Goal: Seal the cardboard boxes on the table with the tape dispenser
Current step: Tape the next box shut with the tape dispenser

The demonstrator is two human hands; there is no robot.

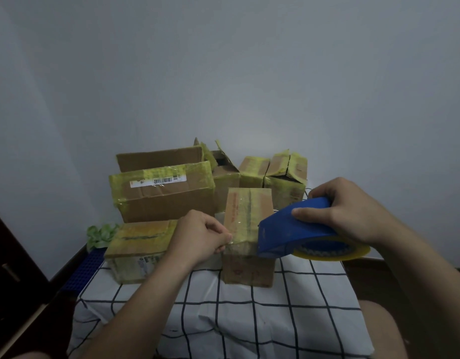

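A small upright cardboard box [247, 221] stands at the middle of the table, its top covered in yellowish tape. My right hand [345, 208] grips a blue tape dispenser [293, 229] with a yellow tape roll [332, 251], held at the box's right front corner. My left hand [197, 237] pinches the clear tape end against the box's left front edge. A strip of tape runs between my hands across the box's front. A flat taped box [139, 244] lies just to the left.
Behind stand a large box with a barcode label [164, 193] and several smaller taped boxes [273, 177] against the wall. Crumpled green tape [99, 235] lies at the left. The table wears a white cloth with a black grid [223, 307].
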